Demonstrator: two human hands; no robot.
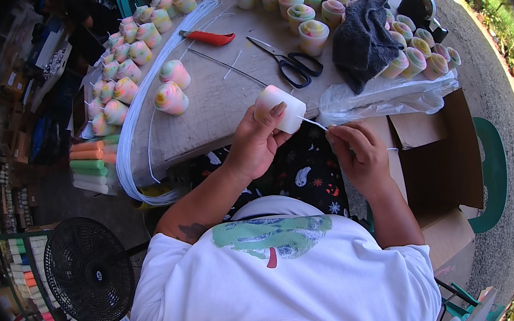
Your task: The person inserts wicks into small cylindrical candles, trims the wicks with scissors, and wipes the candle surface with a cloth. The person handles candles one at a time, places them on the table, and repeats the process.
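My left hand (257,140) is wrapped round a white and pink candle (292,109), tipped on its side above the table's near edge. Out of the candle's right end runs a thin white wick (314,123). My right hand (364,152) pinches the wick's far end between thumb and fingers. A thin metal rod (226,66) reaches from the table toward the candle's upper left; whether it touches the candle I cannot tell. Beyond my hands lie black-handled scissors (293,66), their blades partly spread, and a red-handled cutter (211,38). Two speckled candles (171,97) stand to the left.
Long white wicks (126,139) curve along the table's (203,107) left side. Rows of speckled candles (128,70) and candles in cups (312,37) line its far and left edges. A dark cloth (366,40), clear plastic bags (384,99) and a cardboard box (441,156) are right.
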